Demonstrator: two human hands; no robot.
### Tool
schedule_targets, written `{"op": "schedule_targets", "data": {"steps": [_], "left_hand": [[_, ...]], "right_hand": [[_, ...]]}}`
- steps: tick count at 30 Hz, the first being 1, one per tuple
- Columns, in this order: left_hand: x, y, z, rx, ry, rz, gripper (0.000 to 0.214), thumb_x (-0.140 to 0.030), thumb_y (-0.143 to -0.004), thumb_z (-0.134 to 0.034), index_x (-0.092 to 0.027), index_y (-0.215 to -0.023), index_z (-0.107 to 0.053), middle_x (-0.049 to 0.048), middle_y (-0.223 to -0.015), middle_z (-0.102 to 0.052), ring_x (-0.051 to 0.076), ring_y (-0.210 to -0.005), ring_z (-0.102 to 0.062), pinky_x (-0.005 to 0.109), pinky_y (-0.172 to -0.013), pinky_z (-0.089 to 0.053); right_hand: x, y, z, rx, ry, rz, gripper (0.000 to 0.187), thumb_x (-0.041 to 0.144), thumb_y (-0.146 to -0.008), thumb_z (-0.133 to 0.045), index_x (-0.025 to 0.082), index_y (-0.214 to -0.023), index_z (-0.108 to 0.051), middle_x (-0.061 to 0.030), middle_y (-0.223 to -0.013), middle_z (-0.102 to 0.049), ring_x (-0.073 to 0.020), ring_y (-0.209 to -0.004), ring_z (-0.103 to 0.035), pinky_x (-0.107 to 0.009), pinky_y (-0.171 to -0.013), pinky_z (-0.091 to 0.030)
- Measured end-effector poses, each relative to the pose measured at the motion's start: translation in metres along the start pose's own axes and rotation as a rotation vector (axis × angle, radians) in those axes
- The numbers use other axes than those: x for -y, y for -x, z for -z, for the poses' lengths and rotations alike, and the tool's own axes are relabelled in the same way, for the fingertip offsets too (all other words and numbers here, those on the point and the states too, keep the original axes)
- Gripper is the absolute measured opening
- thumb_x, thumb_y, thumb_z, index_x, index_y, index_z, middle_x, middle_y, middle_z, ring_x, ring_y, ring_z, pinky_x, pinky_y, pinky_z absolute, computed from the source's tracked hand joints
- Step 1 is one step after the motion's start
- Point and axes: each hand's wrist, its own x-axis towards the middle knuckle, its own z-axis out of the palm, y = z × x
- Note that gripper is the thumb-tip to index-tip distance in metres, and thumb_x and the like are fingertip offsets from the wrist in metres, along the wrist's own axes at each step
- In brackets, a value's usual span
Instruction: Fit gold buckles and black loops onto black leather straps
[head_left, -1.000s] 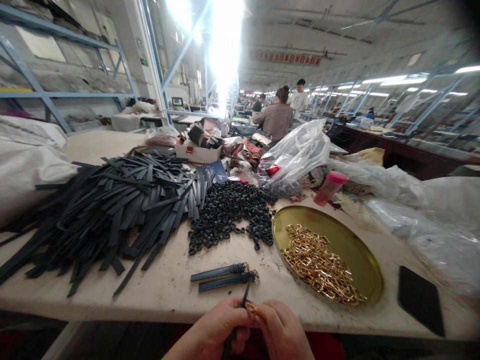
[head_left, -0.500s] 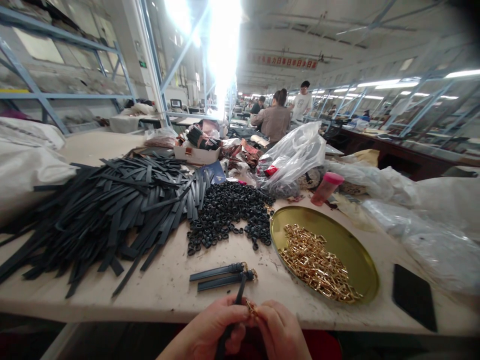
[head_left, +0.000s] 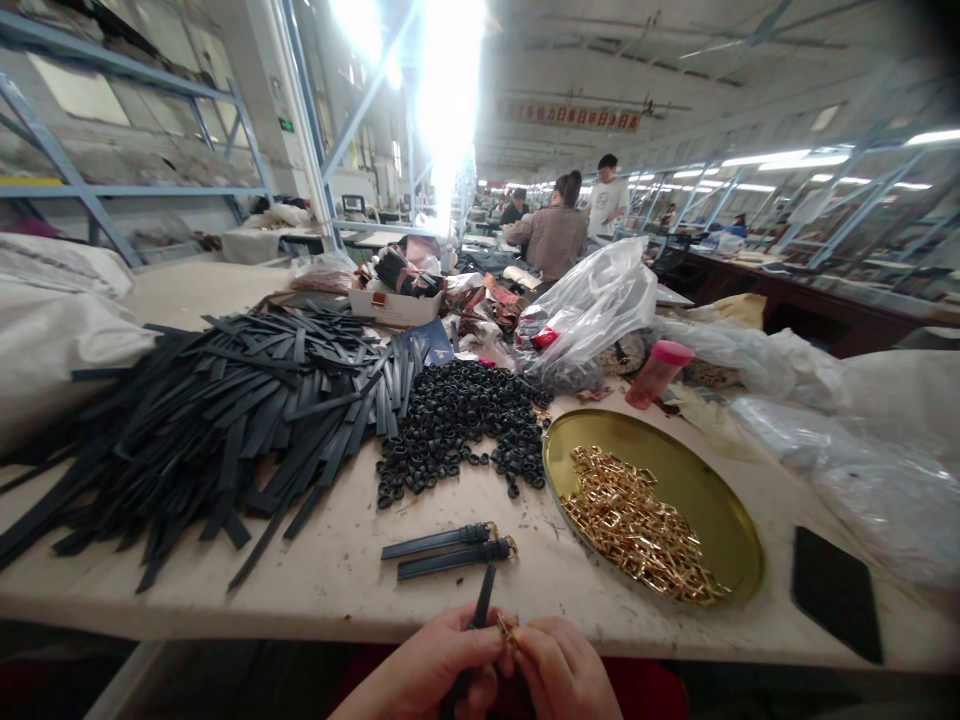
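At the table's front edge, my left hand (head_left: 450, 655) is closed around a dark leather strap (head_left: 484, 598), whose free end points up past the thumb. My right hand (head_left: 559, 660) pinches a small gold buckle (head_left: 506, 630) right beside the strap; my fingers hide how the two meet. Just beyond my hands lie two finished-looking straps (head_left: 454, 556) with gold buckles at their right ends. Farther back is a heap of small black loops (head_left: 457, 420). A gold round tray (head_left: 720, 510) on the right holds a pile of gold buckles (head_left: 637, 520).
Many loose black strips (head_left: 247, 410) cover the left of the table. A black phone-like slab (head_left: 836, 595) lies at the right edge. Behind the tray stand a pink-lidded jar (head_left: 658, 373) and a clear plastic bag (head_left: 592, 305). Several people work farther back.
Both hands have dropped slightly and moved a little to the right, still holding the strap and buckle. The strap's free end leans a bit differently. The view has shifted slightly.
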Motion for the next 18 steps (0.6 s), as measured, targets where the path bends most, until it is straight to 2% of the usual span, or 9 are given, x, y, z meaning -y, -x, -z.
{"op": "schedule_targets", "data": {"steps": [5,9,18], "left_hand": [[0.002,-0.003,-0.002,-0.121,-0.107,-0.037,0.024,-0.016,-0.057,-0.052,-0.016,-0.081,-0.050,-0.0065,-0.048,-0.052,0.004,-0.032,-0.034,0.019,-0.034,-0.017],[0.012,-0.009,-0.001,-0.180,-0.168,-0.005,0.025,-0.017,-0.054,-0.047,-0.018,-0.080,-0.047,-0.0090,-0.040,-0.046,0.005,-0.032,-0.031,0.019,-0.034,-0.017],[0.022,-0.013,-0.005,-0.307,-0.247,0.021,0.027,-0.015,-0.049,-0.042,-0.020,-0.075,-0.044,-0.0100,-0.039,-0.040,0.005,-0.034,-0.027,0.019,-0.035,-0.012]], "right_hand": [[-0.004,0.012,-0.005,0.048,-0.002,-0.003,0.019,0.018,-0.091,-0.034,0.020,-0.082,-0.051,-0.0002,-0.058,-0.062,-0.0124,-0.048,-0.057,-0.022,-0.048,-0.046],[-0.007,0.032,-0.013,0.141,-0.017,-0.046,0.019,0.019,-0.091,-0.033,0.020,-0.082,-0.050,-0.0001,-0.060,-0.061,-0.0128,-0.050,-0.057,-0.022,-0.050,-0.046],[0.004,0.045,-0.017,0.224,-0.223,-0.344,0.023,0.029,-0.091,-0.032,0.022,-0.075,-0.048,0.0010,-0.061,-0.057,-0.0124,-0.053,-0.055,-0.021,-0.049,-0.042]]}}
